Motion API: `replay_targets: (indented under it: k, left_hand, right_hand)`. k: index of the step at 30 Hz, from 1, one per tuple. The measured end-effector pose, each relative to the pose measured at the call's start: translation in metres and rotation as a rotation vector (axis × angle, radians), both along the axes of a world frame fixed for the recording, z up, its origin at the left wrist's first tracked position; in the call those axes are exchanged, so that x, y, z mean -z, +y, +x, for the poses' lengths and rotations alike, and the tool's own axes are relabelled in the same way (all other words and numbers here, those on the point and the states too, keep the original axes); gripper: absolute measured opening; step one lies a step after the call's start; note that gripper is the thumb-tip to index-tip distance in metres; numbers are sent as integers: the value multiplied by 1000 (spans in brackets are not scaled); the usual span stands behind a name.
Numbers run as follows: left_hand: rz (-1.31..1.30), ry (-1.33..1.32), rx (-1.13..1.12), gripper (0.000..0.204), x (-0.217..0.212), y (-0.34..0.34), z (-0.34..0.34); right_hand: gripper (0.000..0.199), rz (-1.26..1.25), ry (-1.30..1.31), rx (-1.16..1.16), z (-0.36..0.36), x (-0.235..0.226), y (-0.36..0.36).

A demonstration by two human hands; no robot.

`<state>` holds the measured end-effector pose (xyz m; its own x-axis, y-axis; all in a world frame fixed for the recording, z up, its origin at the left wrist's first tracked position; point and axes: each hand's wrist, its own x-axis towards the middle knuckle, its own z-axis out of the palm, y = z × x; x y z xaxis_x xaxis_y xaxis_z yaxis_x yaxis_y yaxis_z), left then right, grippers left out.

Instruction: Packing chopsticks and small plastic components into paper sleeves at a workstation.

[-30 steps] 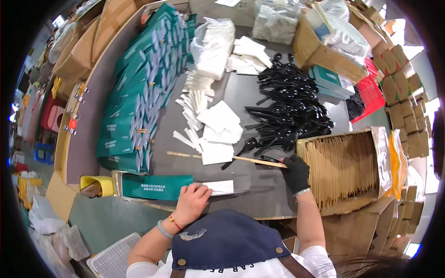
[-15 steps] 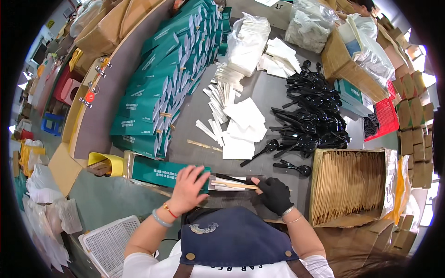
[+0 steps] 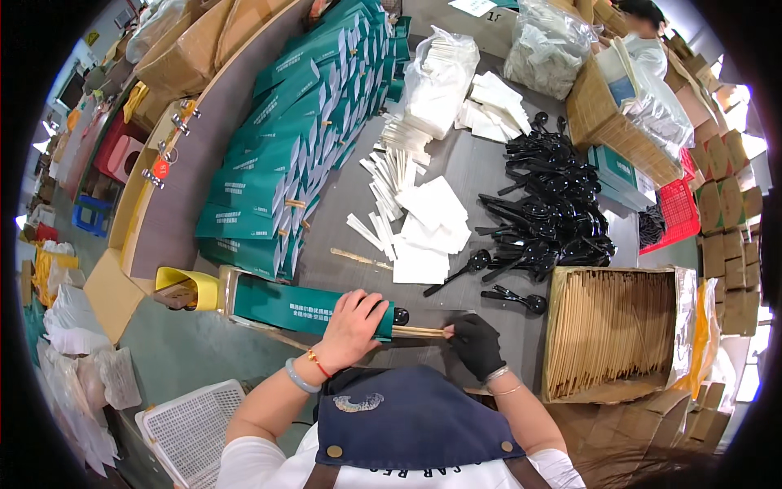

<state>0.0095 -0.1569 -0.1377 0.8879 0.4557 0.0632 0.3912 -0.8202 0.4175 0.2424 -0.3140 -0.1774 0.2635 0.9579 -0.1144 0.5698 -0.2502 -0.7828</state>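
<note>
My left hand (image 3: 354, 330) is bent over the right end of a green paper sleeve (image 3: 273, 304), gripping it near its mouth. Out of that mouth show the round end of a black plastic spoon (image 3: 401, 316) and a pair of wooden chopsticks (image 3: 422, 332). Their outer ends are pinched by my right hand (image 3: 476, 342), which wears a black fingerless glove. How far they reach into the sleeve is hidden. Beyond my hands lie white paper napkins (image 3: 432, 224), narrow white packets (image 3: 389, 175) and a heap of black spoons (image 3: 550, 204).
Filled green sleeves (image 3: 285, 155) stand piled along the left wall. On the right, a cardboard box (image 3: 550, 334) holds many chopsticks. A yellow container (image 3: 187, 289) hangs by the left edge, a white basket (image 3: 191, 436) below it. Another person (image 3: 643, 41) is at the far right.
My left hand has moved right along the sleeve and now grips its mouth. The spoon and napkin that lay outside are mostly covered by it; less of the chopsticks shows.
</note>
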Motion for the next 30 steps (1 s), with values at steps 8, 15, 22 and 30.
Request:
replay_targets:
  k: [8, 15, 22, 30]
  left_hand:
    - [130, -12, 67, 66, -1, 6, 20]
    - [148, 340, 330, 28, -81, 38, 26]
    - [553, -123, -293, 29, -99, 129, -14]
    - [-97, -4, -593, 90, 37, -2, -16]
  right_hand:
    - [49, 219, 25, 1, -55, -16, 38]
    - [63, 98, -447, -205, -14, -47, 31]
    - [61, -44, -468, 55, 14, -72, 20]
    - [58, -98, -584, -112, 1, -77, 19]
